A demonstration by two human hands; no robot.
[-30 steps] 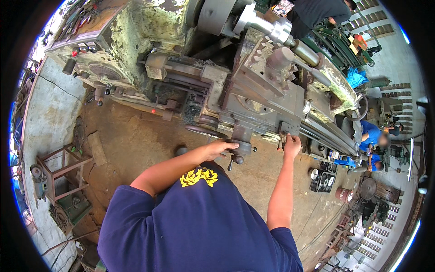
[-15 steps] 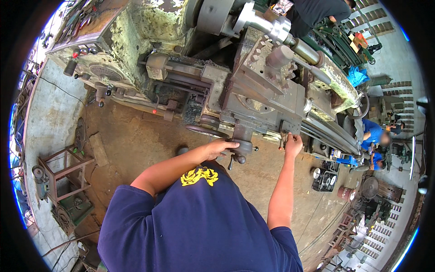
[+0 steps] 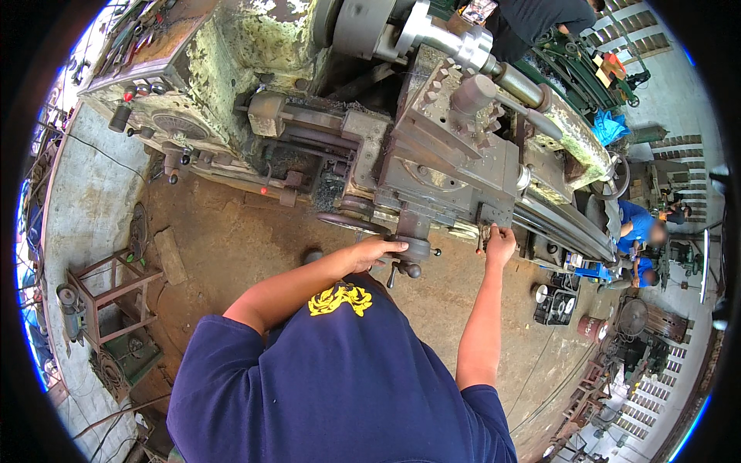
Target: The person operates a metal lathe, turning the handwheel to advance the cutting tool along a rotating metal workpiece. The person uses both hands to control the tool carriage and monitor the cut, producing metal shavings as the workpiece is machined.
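Note:
A large metal lathe spans the upper half of the view, its paint worn. My left hand [image 3: 380, 251] is closed round the dial hub of the cross-slide crank [image 3: 414, 248], thumb on top and the other fingers mostly hidden. Ball-ended crank arms stick out beyond it. My right hand [image 3: 502, 242] is closed at a small block [image 3: 492, 214] on the carriage's right side, beside red-tipped levers [image 3: 478, 245]. What its fingers hold is hidden. Above stand the tool post [image 3: 472, 96], the chuck [image 3: 361, 28] and a shiny stepped workpiece [image 3: 463, 48].
A carriage handwheel [image 3: 353, 224] sits left of the crank. Metal chips [image 3: 330, 189] lie by the bed. At left on the floor stands a metal frame stand [image 3: 116, 297]; at right, a black crate [image 3: 556, 305]. Co-workers in blue [image 3: 634, 224] and in black [image 3: 540, 27] are farther off.
Both my hands keep their places on the lathe controls. The view has shifted very slightly, and a co-worker at the far right has moved a little.

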